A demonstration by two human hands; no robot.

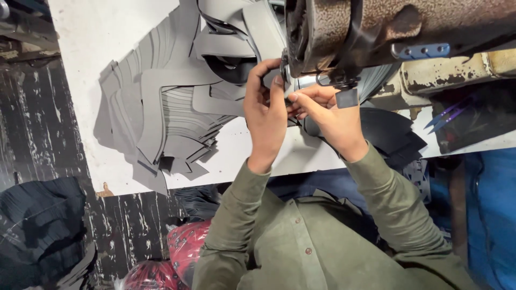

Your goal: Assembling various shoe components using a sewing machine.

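Both hands are up at the head of a rusty brown sewing machine (376, 27) on the white counter (102, 32). Left hand (265, 115) has its grip closed, thumb and fingers pinching a grey cut piece (271, 80) right by the machine's metal foot area. Right hand (328, 115) is just beside it, fingers curled; its grip can't be told, fingertips hidden behind the left hand. Fanned stack of grey cut pieces (172, 113) lies mid-counter toward the near edge. Dark pieces (392, 137) sit by the right forearm at the near edge.
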